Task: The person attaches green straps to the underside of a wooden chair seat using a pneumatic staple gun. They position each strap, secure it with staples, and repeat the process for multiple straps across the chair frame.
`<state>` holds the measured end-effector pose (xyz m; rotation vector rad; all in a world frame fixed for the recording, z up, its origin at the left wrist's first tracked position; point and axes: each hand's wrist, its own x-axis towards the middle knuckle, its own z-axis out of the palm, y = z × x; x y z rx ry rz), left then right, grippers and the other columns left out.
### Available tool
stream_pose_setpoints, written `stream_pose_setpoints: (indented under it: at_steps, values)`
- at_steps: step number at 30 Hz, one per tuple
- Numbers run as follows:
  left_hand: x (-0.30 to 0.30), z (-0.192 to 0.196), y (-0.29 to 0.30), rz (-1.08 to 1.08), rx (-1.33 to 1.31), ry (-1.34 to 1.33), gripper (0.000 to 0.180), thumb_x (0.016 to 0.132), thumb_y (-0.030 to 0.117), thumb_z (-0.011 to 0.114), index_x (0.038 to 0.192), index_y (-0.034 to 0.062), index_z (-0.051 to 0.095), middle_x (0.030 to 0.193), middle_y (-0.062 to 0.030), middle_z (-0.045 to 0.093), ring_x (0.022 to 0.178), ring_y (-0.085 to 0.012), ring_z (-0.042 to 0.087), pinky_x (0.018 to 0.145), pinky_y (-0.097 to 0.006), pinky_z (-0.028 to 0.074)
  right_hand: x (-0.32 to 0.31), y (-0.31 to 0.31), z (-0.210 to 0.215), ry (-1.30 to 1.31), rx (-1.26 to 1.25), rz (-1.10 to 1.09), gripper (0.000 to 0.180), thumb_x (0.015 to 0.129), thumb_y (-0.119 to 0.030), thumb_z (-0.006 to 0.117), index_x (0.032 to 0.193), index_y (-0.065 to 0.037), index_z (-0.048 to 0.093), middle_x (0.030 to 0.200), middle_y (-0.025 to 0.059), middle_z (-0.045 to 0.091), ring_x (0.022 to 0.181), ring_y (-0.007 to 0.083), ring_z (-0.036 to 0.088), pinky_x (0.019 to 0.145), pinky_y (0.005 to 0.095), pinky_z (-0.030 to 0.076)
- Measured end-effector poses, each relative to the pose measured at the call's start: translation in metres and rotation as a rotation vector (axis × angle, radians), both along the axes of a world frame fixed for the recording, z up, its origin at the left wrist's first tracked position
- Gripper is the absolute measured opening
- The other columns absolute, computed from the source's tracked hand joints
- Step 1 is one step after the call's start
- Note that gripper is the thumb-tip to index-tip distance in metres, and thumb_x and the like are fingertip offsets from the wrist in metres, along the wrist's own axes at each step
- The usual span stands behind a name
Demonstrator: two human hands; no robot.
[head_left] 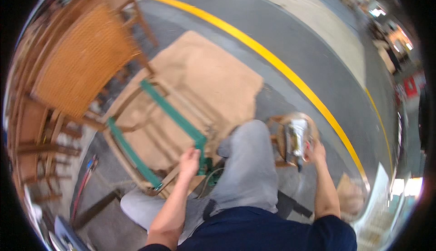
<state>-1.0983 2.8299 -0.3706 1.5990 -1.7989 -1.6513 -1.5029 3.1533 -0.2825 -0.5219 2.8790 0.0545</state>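
A wooden chair frame (129, 169) lies in front of me on a brown sheet, with two long green bar clamps across it. My left hand (189, 161) is closed at the near end of the right-hand green bar clamp (175, 114). The other green bar clamp (131, 152) runs beside it, further left. Over to the right, my right hand (315, 152) is at a small round stool (284, 153). Its fingers are blurred beside a shiny silvery object (297, 137) on the seat, and whether they grip anything is unclear.
Wooden chairs, one with a woven panel (86, 60), crowd the left side. The brown sheet (218, 76) covers floor beyond the frame. A yellow line (272, 58) curves across the grey floor. A red hose (81, 189) lies at lower left, and my grey-trousered knee (252, 160) rises between my arms.
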Motion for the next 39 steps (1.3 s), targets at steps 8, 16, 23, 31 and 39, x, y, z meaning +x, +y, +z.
stream_pose_setpoints:
  at_steps: [8,16,23,31,39]
  values:
    - [-0.013,0.064,-0.030,0.087,0.326,0.208,0.019,0.100,0.025,0.067,0.098,0.0064,0.071,0.083,0.0037,0.065,0.072,-0.0067,0.054,0.065,-0.027,0.045,-0.019,0.048,-0.014,-0.112,-0.322,-0.202,0.083,0.073,-0.004,0.077,0.150,-0.006,0.044,0.123,0.0168,0.069,0.111,0.0262,0.068,0.095,0.0359,0.053]
    - [0.020,0.085,-0.092,0.284,0.674,0.468,0.019,0.100,0.020,0.064,0.092,0.0033,0.067,0.072,-0.0054,0.065,0.058,-0.0155,0.061,0.054,-0.029,0.053,0.038,-0.136,0.080,-0.286,-0.590,0.530,0.064,0.075,-0.012,0.086,0.132,-0.005,0.059,0.121,0.0167,0.068,0.113,0.0294,0.067,0.093,0.0410,0.053]
    - [0.000,0.090,-0.087,0.272,0.679,0.530,0.016,0.100,0.017,0.063,0.092,0.0032,0.066,0.072,-0.0058,0.065,0.056,-0.0137,0.060,0.052,-0.027,0.052,0.099,-0.319,0.050,-0.151,-0.191,1.669,0.052,0.073,-0.046,0.084,0.115,-0.023,0.063,0.100,0.0033,0.066,0.099,0.0265,0.063,0.084,0.0419,0.043]
    - [0.006,0.089,-0.079,0.333,0.682,0.552,0.016,0.099,0.016,0.064,0.092,0.0028,0.065,0.073,-0.0054,0.065,0.059,-0.0140,0.061,0.055,-0.026,0.052,0.120,-0.359,-0.021,-0.202,-0.290,2.005,0.043,0.076,-0.045,0.081,0.108,-0.027,0.059,0.094,0.0010,0.063,0.094,0.0229,0.064,0.078,0.0414,0.043]
    - [0.028,0.103,-0.093,0.443,0.548,0.762,0.015,0.101,0.020,0.061,0.098,0.0045,0.062,0.078,-0.0080,0.067,0.067,-0.0194,0.067,0.062,-0.032,0.057,0.119,-0.349,-0.015,-0.245,-0.312,1.787,0.037,0.077,-0.032,0.081,0.107,-0.023,0.063,0.086,0.0082,0.065,0.080,0.0312,0.068,0.071,0.0441,0.050]
